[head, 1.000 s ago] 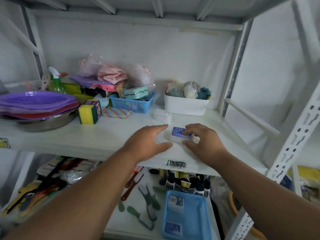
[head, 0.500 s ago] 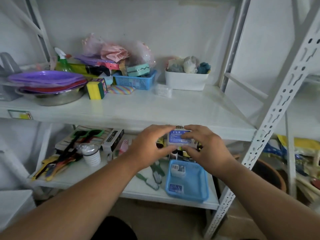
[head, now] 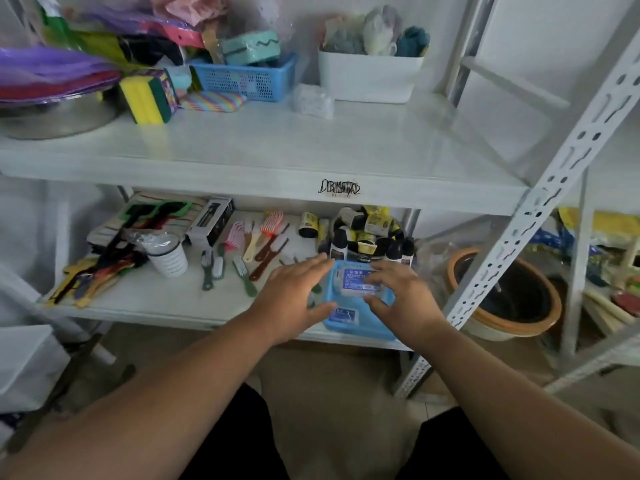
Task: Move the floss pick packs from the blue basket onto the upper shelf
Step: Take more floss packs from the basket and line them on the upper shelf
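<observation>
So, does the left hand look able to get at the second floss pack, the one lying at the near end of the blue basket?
Probably yes. That pack lies uncovered in the open basket, just beside the left hand, whose fingers are spread and hold nothing.

Both your arms are stretched forward and down, hands close together. Your left hand [head: 292, 299] is flat-ish, fingers straight and spread, while your right hand [head: 398, 299] has its fingers curled round a floss pick pack [head: 355, 281].
</observation>
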